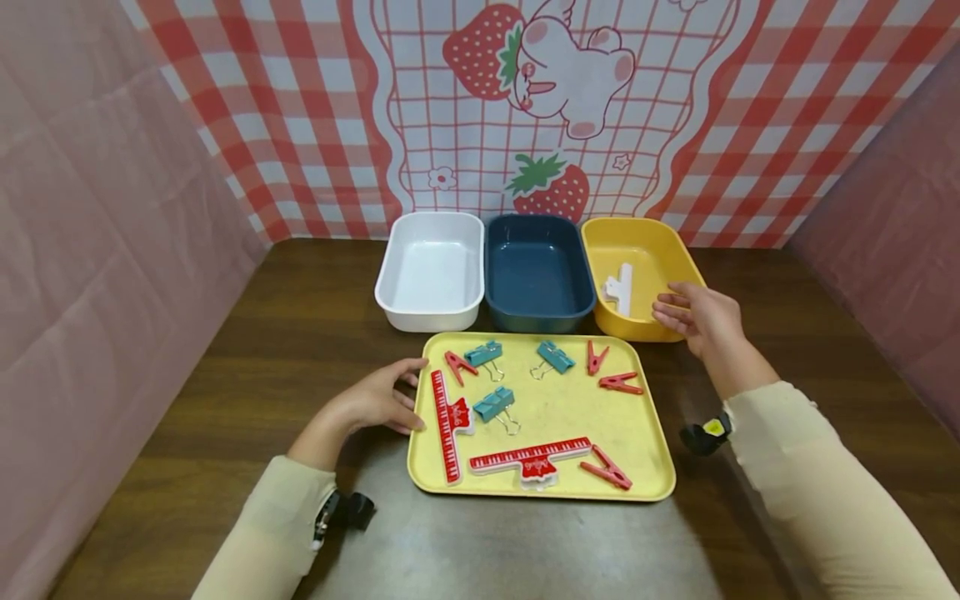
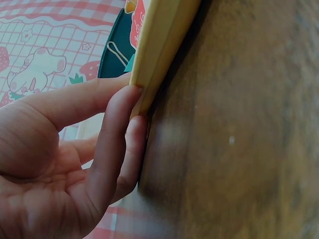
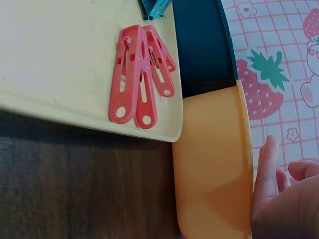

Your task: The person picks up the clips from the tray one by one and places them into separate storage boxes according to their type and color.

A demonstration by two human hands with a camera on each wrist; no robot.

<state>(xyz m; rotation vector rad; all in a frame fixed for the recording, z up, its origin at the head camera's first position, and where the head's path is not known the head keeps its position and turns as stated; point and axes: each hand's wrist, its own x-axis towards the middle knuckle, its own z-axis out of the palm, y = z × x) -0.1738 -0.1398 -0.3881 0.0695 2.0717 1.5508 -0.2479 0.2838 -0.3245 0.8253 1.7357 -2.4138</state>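
A yellow tray (image 1: 577,417) carries red clothespins (image 1: 609,468), teal binder clips (image 1: 495,404) and two long red clips with a piano-key pattern (image 1: 532,454). My left hand (image 1: 378,398) touches the tray's left rim with its fingertips; in the left wrist view the fingers (image 2: 114,134) meet the rim from outside. Over the right front rim of the yellow bin (image 1: 656,242) is my right hand (image 1: 705,318), fingers loosely extended and holding nothing. Inside that bin lies a white long clip (image 1: 625,287). The right wrist view shows the hand (image 3: 284,199) beyond the bin's rim.
A white bin (image 1: 431,267) and a dark blue bin (image 1: 538,267) stand in a row with the yellow one, right behind the tray. Behind them hangs a red-checked cloth (image 1: 315,108). Pink cloth walls (image 1: 97,208) flank the wooden table (image 1: 225,400).
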